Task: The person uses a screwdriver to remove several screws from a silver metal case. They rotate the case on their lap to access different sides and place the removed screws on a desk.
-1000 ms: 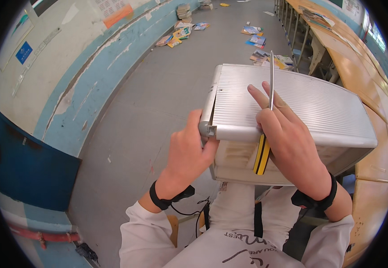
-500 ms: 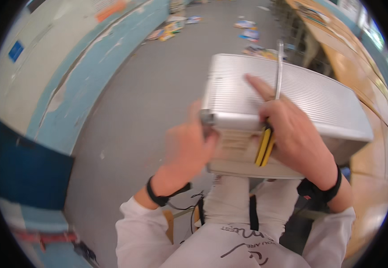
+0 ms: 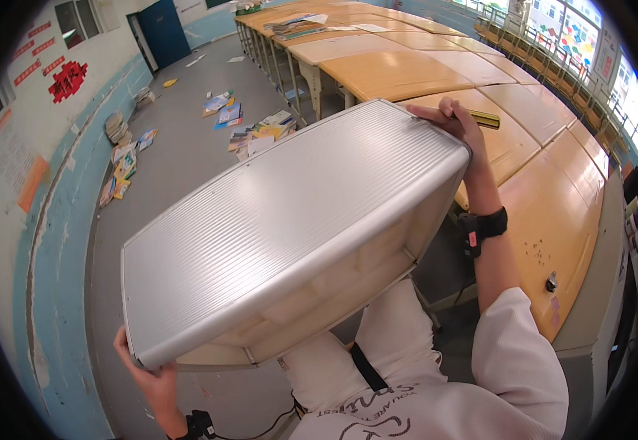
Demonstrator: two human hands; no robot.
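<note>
A large silver box with a ribbed metal face and rounded edges is held tilted over my lap. Its near side shows a pale, hollow-looking interior. My left hand grips the lower left corner, with fingers partly hidden under it. At the upper right corner, my right hand is closed round the edge. The yellow and black handle of a screwdriver sticks out from that same hand; its shaft cannot be seen now.
Joined wooden desks run along the right. Small scattered bits and a small dark metal piece lie on the nearest desk. Books and papers litter the floor ahead. A blue and white wall stands to the left.
The box has swung to a diagonal, its left end toward me. My left hand moved down and left with its corner; my right hand moved to the far right corner. The view turned right.
</note>
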